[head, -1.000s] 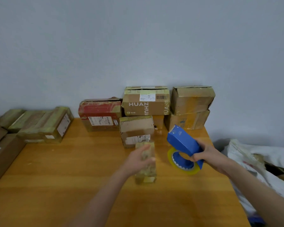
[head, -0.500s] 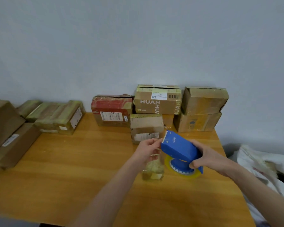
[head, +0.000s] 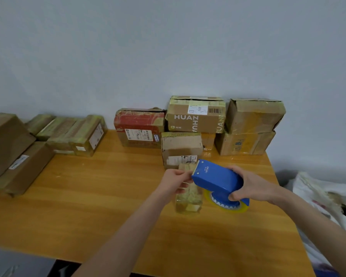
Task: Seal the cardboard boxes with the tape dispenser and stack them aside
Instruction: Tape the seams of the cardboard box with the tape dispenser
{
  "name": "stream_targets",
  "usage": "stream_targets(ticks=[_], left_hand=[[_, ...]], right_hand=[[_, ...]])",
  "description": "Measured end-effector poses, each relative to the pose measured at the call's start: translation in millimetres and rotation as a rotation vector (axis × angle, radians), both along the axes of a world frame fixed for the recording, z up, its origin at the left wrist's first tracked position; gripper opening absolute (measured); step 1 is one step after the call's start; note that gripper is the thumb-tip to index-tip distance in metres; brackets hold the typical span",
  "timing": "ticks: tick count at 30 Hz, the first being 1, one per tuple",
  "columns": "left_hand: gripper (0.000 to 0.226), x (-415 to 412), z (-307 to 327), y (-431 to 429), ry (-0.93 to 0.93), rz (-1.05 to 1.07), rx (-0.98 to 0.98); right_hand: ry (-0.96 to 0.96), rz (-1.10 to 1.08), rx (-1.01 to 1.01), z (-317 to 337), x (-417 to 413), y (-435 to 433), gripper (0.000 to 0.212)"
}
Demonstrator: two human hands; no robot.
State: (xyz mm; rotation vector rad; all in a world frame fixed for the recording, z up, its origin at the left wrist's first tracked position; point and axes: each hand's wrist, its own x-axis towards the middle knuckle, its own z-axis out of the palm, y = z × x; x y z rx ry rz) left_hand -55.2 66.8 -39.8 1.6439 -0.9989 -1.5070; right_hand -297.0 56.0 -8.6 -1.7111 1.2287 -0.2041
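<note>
Right hand (head: 252, 186) grips the tape dispenser (head: 216, 176), now lowered over the small box (head: 188, 198) near the far right corner of the tabletop (head: 88, 196). Left hand (head: 175, 180) has moved to its mouth, curled, grasp unclear. Sealing likely begins.

A plain pale grey wall (head: 168, 47) backs a wooden table (head: 88, 206); white sacks (head: 324, 192) lie right.

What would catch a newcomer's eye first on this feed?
The blue tape dispenser, gripped by the right hand, is held over a small tape-wrapped box at the wooden table's middle, which the left hand holds. Behind them, cardboard boxes stand stacked against the wall, the HUAN box beside a red-topped box.
</note>
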Motion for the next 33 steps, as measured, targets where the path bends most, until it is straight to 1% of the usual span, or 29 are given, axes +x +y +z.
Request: stream_targets(ticks=[2,5,7,11,14,17,20,24,30,33], left_hand=[[0.016,-2.0,-4.4,-0.9,-0.049,0.043,-0.002],[0.02,-2.4,-10.2,1.1,-0.082,0.084,-0.002],[0.02,0.7,-11.9,3.6,-0.083,0.086,-0.013],[0.015,16.6,-10.9,10.0,-0.091,0.063,-0.049],[0.016,47.1,-15.0,21.6,-0.124,0.123,-0.052],[0.019,73.8,-28.0,38.3,-0.172,0.163,-0.012],[0.019,67.7,-41.5,46.1,-0.201,0.151,0.003],[0.02,55.2,-51.4,44.5,-0.223,0.15,0.005],[0.019,51.5,-65.4,41.3,-0.24,0.158,0.025],[0.019,53.1,-71.4,37.7,-0.245,0.167,0.05]], right_hand=[[0.09,0.033,-0.07,-1.4,6.3,-0.3,0.074],[0.308,0.079,-0.302,-2.8,14.4,1.3,0.074],[0.363,0.104,-0.367,-2.5,15.7,0.9,0.073],[0.31,0.146,-0.347,-3.7,10.5,-0.9,0.07],[0.257,0.125,-0.303,-5.4,-6.9,2.6,0.062],[0.279,0.113,-0.249,-14.9,-32.4,11.0,0.057],[0.328,0.115,-0.217,-28.7,-43.8,14.3,0.061],[0.366,0.107,-0.228,-41.0,-47.9,12.4,0.065],[0.391,0.095,-0.209,-56.5,-50.4,9.2,0.071],[0.397,0.094,-0.218,-62.0,-48.2,5.6,0.071]])
